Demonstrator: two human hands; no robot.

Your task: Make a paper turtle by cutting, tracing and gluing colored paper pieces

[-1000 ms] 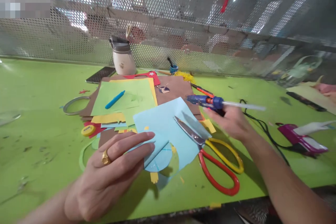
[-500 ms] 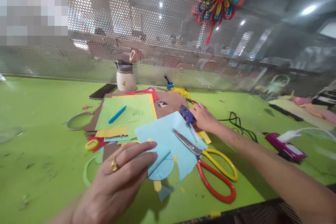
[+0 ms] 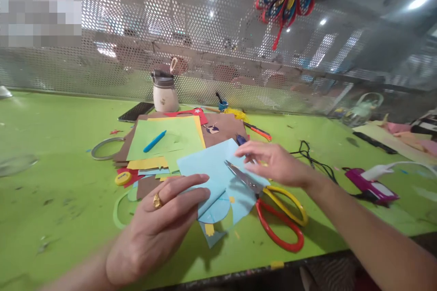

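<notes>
My left hand (image 3: 160,220), with a gold ring, lies flat with fingers stretched out on a folded light-blue paper piece (image 3: 215,202), pressing it onto the green table (image 3: 51,191). My right hand (image 3: 273,161) hovers open, fingers spread, above the light-blue sheet (image 3: 211,163) and the blades of the red-and-yellow scissors (image 3: 276,211). The blue glue gun (image 3: 241,139) lies just behind my right hand, mostly hidden by it. It holds nothing.
A stack of green, yellow, brown and red paper (image 3: 167,138) carries a blue marker (image 3: 154,141). Behind stand a white jar (image 3: 165,92) and a phone (image 3: 135,111). A black cable (image 3: 314,161) and a pink glue gun (image 3: 371,185) lie right. A perforated metal screen closes the back.
My right hand set the blue glue gun down on the paper stack, let go of it and drew back toward the scissors. My left hand stayed on the folded paper.
</notes>
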